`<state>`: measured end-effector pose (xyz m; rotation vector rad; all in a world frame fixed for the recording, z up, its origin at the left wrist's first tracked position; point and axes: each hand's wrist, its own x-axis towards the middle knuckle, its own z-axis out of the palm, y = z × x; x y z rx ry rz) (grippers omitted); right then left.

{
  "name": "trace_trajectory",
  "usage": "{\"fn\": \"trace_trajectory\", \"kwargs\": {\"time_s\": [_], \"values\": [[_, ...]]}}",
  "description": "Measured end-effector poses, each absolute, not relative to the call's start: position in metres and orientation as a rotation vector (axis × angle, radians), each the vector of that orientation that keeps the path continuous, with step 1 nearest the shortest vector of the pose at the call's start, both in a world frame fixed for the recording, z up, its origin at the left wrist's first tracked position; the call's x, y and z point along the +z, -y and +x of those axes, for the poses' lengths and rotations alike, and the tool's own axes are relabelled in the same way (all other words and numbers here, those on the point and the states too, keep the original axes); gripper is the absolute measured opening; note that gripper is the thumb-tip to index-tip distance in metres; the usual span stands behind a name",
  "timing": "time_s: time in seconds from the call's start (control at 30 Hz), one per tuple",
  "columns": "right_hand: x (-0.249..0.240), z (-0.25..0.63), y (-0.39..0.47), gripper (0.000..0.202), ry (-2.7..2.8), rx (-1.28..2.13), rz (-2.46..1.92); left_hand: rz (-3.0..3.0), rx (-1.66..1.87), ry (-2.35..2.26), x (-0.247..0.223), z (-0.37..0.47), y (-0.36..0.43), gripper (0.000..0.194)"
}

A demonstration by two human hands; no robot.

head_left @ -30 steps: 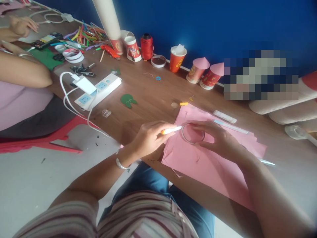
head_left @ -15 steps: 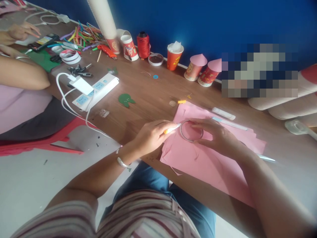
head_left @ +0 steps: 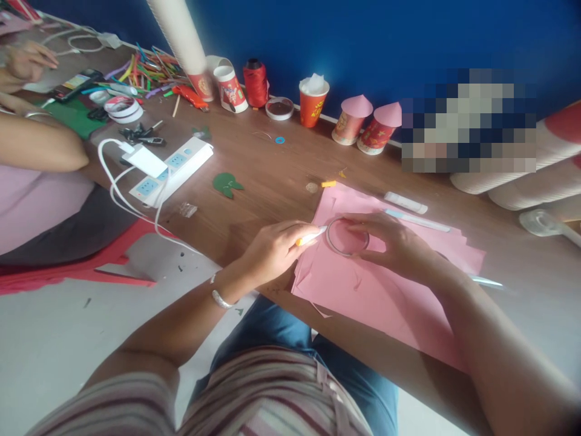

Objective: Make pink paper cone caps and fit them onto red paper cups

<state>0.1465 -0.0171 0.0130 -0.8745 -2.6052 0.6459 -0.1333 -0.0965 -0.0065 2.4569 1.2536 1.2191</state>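
Pink paper sheets (head_left: pixel 381 290) lie in a loose stack on the brown table (head_left: pixel 258 212). A round ring (head_left: pixel 328 242) rests on them near their upper left part. My right hand (head_left: pixel 393 239) grips the ring from its right side, thumb and fingers on its rim. Between the fingers of my left hand (head_left: pixel 276 248) is a white and yellow pen (head_left: pixel 311 236), its white end close to the ring's left edge. A yellow cap (head_left: pixel 328 184) lies at the paper's top corner, and a white tube (head_left: pixel 406 203) lies beside the upper edge.
Decorated paper cups (head_left: pixel 314 106) line the blue wall. At the left are a power strip (head_left: pixel 175 172) with white cables, a green paper piece (head_left: pixel 227 184) and another person's arm (head_left: pixel 43 139). Large white rolls (head_left: pixel 512 157) and a tape dispenser (head_left: pixel 542 223) are at the right.
The whole view has shifted slightly, so things appear a little further left and up. My hands keep their hold on the pen and ring. The other person's hand has moved slightly.
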Motion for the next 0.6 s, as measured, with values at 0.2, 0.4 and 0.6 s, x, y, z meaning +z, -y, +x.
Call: {"fn": "trace_trajectory", "kwargs": {"time_s": [0.2, 0.4, 0.6], "values": [[0.009, 0.146, 0.016, 0.053, 2.589, 0.611, -0.872, 2.473, 1.215, -1.271, -0.003, -0.132, 0.105, 0.023], [0.007, 0.146, 0.015, 0.043, 2.585, 0.622, -0.901, 2.522, 1.196, -1.3, 0.001, -0.13, 0.114, 0.027], [0.002, 0.146, 0.013, 0.041, 2.554, 0.651, -0.869, 2.583, 1.162, -1.379, 0.0, -0.126, 0.122, 0.02]]}}
